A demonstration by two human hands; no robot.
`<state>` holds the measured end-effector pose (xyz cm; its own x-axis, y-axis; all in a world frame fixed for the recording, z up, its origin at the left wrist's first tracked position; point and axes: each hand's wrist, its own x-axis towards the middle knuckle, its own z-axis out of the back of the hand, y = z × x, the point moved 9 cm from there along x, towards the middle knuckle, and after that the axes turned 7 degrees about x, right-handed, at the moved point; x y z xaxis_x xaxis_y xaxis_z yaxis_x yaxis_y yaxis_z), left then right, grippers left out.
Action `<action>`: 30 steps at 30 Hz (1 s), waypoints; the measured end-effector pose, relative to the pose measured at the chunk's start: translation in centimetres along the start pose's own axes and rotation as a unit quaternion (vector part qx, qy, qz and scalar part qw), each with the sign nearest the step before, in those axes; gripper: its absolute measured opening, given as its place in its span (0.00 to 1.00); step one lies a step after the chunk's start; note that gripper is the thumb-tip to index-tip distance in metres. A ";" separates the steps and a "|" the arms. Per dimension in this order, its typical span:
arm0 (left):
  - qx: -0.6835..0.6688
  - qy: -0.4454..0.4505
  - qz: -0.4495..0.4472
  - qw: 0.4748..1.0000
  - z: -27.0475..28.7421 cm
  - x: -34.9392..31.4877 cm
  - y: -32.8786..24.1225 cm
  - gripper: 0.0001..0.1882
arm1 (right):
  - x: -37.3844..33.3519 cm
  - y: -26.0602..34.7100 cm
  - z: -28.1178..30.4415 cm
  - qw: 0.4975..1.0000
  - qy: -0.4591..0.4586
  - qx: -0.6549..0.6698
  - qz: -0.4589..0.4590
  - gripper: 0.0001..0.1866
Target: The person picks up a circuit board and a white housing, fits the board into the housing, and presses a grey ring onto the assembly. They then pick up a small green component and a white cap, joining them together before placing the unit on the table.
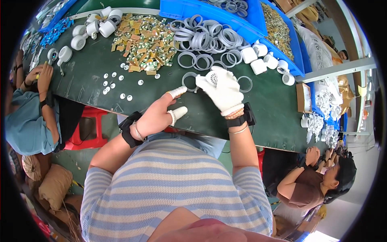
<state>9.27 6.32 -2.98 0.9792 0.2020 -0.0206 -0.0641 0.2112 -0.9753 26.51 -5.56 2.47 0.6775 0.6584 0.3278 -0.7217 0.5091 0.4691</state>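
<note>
My right hand [226, 94], in a white knit glove, is closed around a white part with a round slotted face [213, 78]; the glove hides most of its body. My left hand [154, 113] is held over the table's near edge, thumb and index finger apart in white finger covers, with nothing between them. A grey ring [184, 82] lies just beyond the left index fingertip, beside the glove. Another grey ring [250, 84] rests to the right of the glove.
Beyond my hands are piled grey rings [209, 38], small circuit boards [141, 40] and white housings [258, 66]. Small white discs [122, 96] lie scattered at left. A blue bin [242, 26] stands at the back. People work at both sides, near a red stool [94, 127].
</note>
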 end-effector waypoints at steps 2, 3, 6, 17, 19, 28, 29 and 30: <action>0.005 0.004 -0.006 1.000 0.2 -0.2 -0.2 0.33 | 0.3 -0.6 0.5 0.998 0.003 0.065 0.007 0.37; -0.007 0.008 0.001 1.000 0.2 -0.2 -0.3 0.32 | -0.2 -1.4 1.1 0.996 -0.032 0.079 0.009 0.35; -0.031 0.004 0.015 0.999 0.6 -0.6 -0.5 0.32 | -1.2 -5.1 1.8 0.923 -0.046 0.378 -0.053 0.29; -0.625 0.204 0.101 0.747 -3.3 -2.3 0.2 0.33 | -5.9 10.0 2.3 0.927 0.059 0.325 0.178 0.42; -0.568 0.119 0.121 0.805 -0.6 -2.9 1.2 0.32 | -4.7 7.8 1.7 0.923 0.087 0.353 0.129 0.35; -0.556 -0.045 0.126 0.820 3.2 -2.5 1.1 0.27 | -2.3 5.8 -0.6 0.985 -0.031 0.025 0.170 0.09; -0.523 -0.026 0.115 0.844 3.2 -2.5 0.3 0.29 | -2.6 6.1 0.7 0.986 -0.021 0.015 0.164 0.11; -0.467 -0.018 0.123 0.875 3.4 -2.7 -0.2 0.31 | -3.1 6.1 1.7 0.984 -0.017 0.034 0.174 0.12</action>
<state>6.04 8.95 -1.96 0.9498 0.1653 -0.2656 -0.0707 -0.7136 -0.6970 20.25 -5.41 5.76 0.3960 0.7673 0.5044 -0.9005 0.2171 0.3767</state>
